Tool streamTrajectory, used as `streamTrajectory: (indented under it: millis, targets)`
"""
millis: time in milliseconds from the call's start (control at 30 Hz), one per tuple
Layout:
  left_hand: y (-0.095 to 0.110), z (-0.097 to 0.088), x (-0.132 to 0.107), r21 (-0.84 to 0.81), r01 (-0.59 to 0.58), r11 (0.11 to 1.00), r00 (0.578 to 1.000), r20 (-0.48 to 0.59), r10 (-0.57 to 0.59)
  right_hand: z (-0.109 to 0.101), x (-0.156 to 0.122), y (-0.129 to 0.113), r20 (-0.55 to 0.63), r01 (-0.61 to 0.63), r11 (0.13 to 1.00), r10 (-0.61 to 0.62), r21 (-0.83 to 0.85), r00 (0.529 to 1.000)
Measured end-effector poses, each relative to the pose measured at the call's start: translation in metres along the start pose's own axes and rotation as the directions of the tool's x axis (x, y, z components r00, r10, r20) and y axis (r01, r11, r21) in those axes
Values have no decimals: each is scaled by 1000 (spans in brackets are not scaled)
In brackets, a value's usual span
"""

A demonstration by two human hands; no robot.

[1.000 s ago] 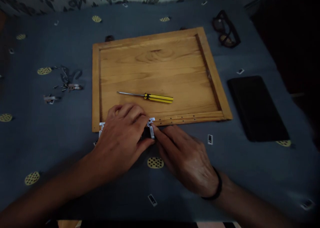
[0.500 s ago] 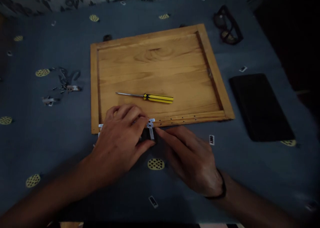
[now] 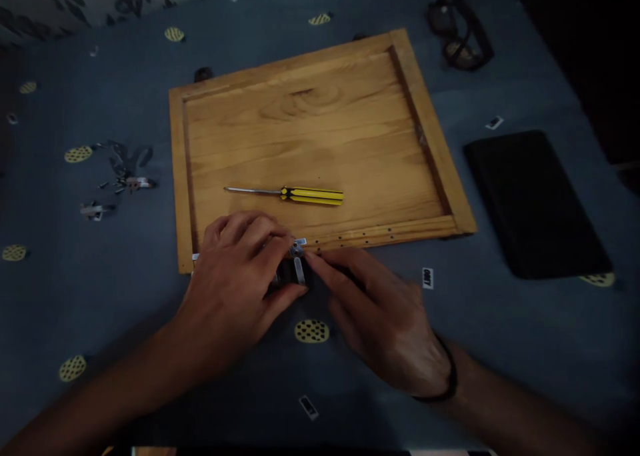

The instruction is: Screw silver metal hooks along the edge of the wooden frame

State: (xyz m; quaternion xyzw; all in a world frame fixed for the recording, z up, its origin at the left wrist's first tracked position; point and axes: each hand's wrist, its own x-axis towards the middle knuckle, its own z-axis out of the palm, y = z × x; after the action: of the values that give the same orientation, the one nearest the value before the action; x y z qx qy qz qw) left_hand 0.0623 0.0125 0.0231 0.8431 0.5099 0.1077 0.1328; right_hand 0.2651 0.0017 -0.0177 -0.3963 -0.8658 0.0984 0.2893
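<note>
A wooden panel with a raised frame (image 3: 430,143) lies on a blue patterned cloth. A yellow-and-black screwdriver (image 3: 300,195) rests on the panel. At the panel's near edge sits a small metal bracket (image 3: 299,259) over a dark part. My left hand (image 3: 235,283) lies over the bracket's left side, fingers curled around it. My right hand (image 3: 385,316) reaches in from the right, its fingertips pinching the bracket's upright strip. A row of small holes runs along the near frame rail to the right of the bracket.
Loose metal fittings and screws (image 3: 120,176) lie on the cloth to the left. A black flat case (image 3: 535,203) lies to the right, dark-framed glasses (image 3: 460,33) at the back right. Small tags dot the cloth, one (image 3: 427,278) by my right hand.
The view has shifted, so the panel sits slightly lower left and tilted. Both hands stay at the bracket with little shift; my right fingertips have closed in on its strip.
</note>
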Motion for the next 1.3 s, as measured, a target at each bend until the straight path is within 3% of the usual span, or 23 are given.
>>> streamTrajectory:
  millis: [700, 833, 1000, 1133, 1300]
  targets:
    - [-2, 5, 1, 77, -5, 997, 999, -35, 8, 9, 0, -1, 5, 65, 981, -65, -182, 998]
    - [-7, -8, -2, 32, -19, 999, 1000, -7, 19, 11, -1, -1, 17, 76, 968, -75, -238, 997]
    - [-16, -26, -15, -3, -6, 1000, 997, -79, 5, 12, -3, 1, 35, 85, 966, -79, -244, 996]
    - [-17, -15, -21, -27, 7, 1000, 996, -85, -9, 12, -3, 1, 23, 105, 967, -103, -232, 994]
    - [-13, 6, -18, 63, 6, 998, 998, -60, -2, 14, -3, 1, 5, 107, 963, -109, -247, 994]
